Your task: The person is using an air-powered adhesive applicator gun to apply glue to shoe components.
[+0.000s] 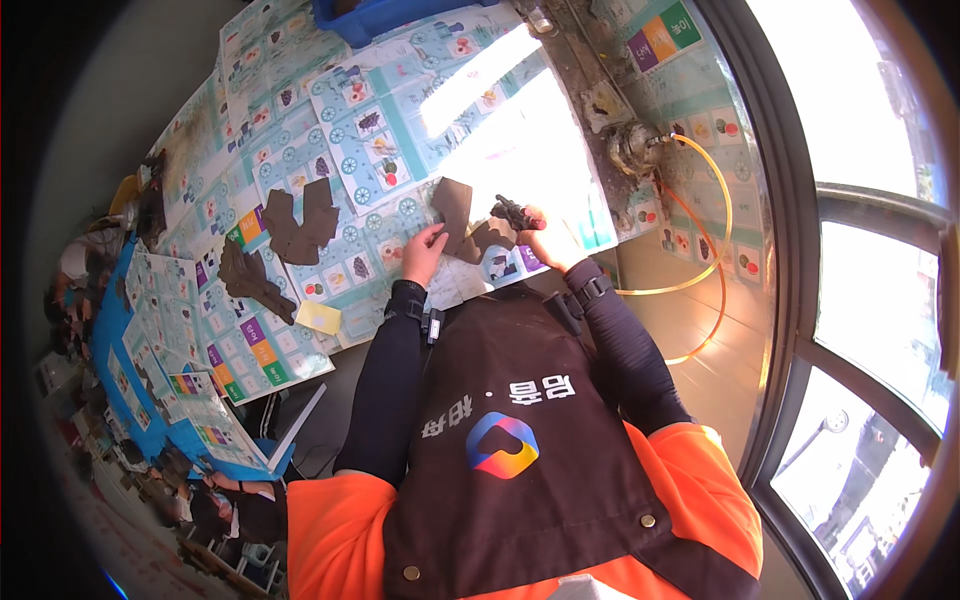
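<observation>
My right hand (552, 241) is closed round a small dark tool that looks like a spray gun (515, 213); it sits just right of the brown pieces. My left hand (424, 257) pinches the lower left edge of a flat brown cut piece (455, 208), which looks like leather or cloth. A second brown piece (487, 242) lies between my hands, partly in shadow. Under them is the table (400, 215), covered with printed pale-blue sheets. Farther left rest several more brown pieces (303, 228) and a dark brown stack (248, 279).
A yellow pad (318, 317) lies at the table's near edge. Beyond the right edge stands a metal pot (634, 148), from which a yellow hose (725, 195) loops toward my right arm. A blue bin (370, 22) is at the far edge. Other people work at a blue table (130, 345) on the left.
</observation>
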Available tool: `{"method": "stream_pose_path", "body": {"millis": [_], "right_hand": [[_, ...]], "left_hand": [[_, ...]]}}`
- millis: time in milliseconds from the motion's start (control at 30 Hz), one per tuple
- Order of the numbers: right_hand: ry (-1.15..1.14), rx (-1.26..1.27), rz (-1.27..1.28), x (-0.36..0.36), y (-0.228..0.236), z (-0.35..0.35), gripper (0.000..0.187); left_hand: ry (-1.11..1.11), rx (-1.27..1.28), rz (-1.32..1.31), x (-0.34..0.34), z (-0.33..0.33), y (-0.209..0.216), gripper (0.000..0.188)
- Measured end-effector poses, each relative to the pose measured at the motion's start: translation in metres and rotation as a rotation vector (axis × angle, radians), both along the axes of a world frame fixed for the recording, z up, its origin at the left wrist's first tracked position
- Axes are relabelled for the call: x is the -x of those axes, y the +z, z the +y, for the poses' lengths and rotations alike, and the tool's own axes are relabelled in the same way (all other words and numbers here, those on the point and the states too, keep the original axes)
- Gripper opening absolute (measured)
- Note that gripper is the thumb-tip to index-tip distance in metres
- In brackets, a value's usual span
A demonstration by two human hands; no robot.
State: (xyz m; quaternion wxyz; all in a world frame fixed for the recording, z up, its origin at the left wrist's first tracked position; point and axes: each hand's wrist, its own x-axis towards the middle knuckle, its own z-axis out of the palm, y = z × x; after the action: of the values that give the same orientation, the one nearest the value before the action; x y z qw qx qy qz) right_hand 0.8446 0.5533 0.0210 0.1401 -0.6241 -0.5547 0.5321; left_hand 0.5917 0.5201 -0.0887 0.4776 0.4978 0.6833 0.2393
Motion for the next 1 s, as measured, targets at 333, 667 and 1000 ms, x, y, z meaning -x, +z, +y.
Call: {"method": "stream_pose_path", "body": {"millis": [333,667,1000], "right_hand": [[-0.041,-0.05,-0.002,0.026,-0.01,0.024,0.019],[-0.088,-0.038,0.073,0.036,-0.012,0.03,0.009],[-0.073,-0.175,0.092,0.033,-0.022,0.028,0.014]], "left_hand": [[0.176,0.039,-0.404,0.001,0.007,-0.002,0.027],[0.145,0.134,-0.422,0.005,0.008,0.0,0.028],[0.076,0.176,-0.411,0.007,0.011,0.0,0.03]]}}
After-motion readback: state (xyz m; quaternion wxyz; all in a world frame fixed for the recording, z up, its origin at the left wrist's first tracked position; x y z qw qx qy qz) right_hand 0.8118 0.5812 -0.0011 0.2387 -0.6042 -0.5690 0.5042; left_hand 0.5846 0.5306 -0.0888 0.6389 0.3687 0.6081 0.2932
